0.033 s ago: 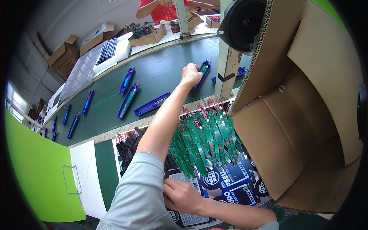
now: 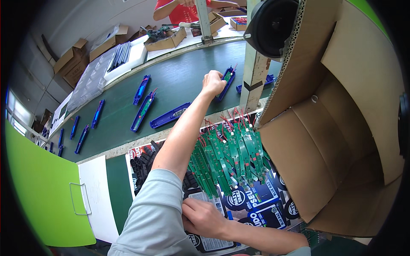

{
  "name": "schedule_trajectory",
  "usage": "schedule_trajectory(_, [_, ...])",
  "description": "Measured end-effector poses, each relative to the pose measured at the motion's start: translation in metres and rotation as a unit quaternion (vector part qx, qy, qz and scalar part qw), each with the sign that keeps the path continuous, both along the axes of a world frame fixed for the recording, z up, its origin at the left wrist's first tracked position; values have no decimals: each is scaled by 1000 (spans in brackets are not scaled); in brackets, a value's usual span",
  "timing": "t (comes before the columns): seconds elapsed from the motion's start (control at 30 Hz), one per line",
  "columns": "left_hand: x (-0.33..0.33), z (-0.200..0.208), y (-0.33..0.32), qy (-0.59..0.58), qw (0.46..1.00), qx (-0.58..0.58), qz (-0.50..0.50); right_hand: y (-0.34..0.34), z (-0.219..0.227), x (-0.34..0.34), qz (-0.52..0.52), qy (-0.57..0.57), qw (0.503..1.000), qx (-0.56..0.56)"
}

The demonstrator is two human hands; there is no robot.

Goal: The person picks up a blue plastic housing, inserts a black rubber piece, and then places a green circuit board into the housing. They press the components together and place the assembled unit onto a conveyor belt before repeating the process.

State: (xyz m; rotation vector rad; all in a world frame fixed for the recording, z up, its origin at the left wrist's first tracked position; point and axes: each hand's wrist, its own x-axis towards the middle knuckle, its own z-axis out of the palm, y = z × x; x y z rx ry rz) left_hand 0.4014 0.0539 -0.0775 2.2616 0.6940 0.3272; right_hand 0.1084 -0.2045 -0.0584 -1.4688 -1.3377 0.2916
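My left hand (image 2: pixel 213 83) reaches across to the green belt surface, its fingers closed at the near side of a blue plastic casing (image 2: pixel 229 77). A green circuit board with thin red wires lies inside that casing. Beside the hand is another blue casing half (image 2: pixel 170 115), with a metallic part in it. Low in the picture, my right hand (image 2: pixel 205 218) is curled beside my left sleeve; its fingertips are hidden, and so is anything in them. Just beyond it, a pile of green circuit boards (image 2: pixel 228 155) with red wires covers part of a printed sheet (image 2: pixel 256 202).
Several blue casings (image 2: pixel 143 112) are spread along the green belt (image 2: pixel 117 123). Black plastic parts (image 2: pixel 145 162) lie left of the boards. A large cardboard box (image 2: pixel 307 158), a round black speaker (image 2: pixel 273 27) and a post (image 2: pixel 255 79) stand at right. Across the belt, a person in red (image 2: pixel 183 13) works.
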Motion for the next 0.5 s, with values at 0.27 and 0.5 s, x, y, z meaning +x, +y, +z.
schedule_trajectory(0.27, [-71, 29, 51, -19, 993, 53, -105, 3, 2, 5, -37, 15, 999, 13])
schedule_trajectory(0.5, [-202, 36, 107, 133, 973, 132, -132, 5, -1, 0, -38, 21, 999, 8])
